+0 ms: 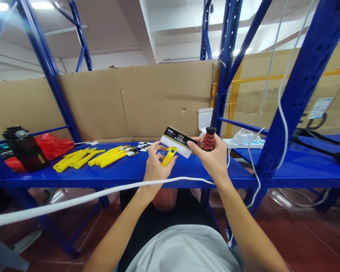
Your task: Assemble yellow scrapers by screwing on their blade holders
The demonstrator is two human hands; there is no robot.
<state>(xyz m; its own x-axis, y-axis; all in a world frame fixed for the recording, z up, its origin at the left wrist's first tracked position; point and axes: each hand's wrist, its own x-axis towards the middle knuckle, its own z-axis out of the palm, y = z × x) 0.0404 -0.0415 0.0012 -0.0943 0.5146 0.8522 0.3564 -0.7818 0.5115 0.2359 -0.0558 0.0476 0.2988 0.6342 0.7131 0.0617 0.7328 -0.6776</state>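
My left hand (158, 164) is closed around a yellow handle-like piece (170, 155) with a hole at its upper end. Behind that piece lies a black-and-white packaging card (178, 140), tilted down to the right, its left end by my left fingers. My right hand (214, 153) pinches the card's right end with thumb and fingers. In the crook of the same hand sits a tool with a red-and-black grip (209, 139), its dark shaft pointing up. Both hands are above the front part of the blue shelf (124, 173).
Several yellow tubular pieces (79, 155) with small cards lie at left. Beside them stand a dark bottle (24, 151) and a red plastic bag (52, 145). A white cable (102, 194) crosses in front of the shelf. A power strip (243, 141) and a blue post (300, 87) are at right.
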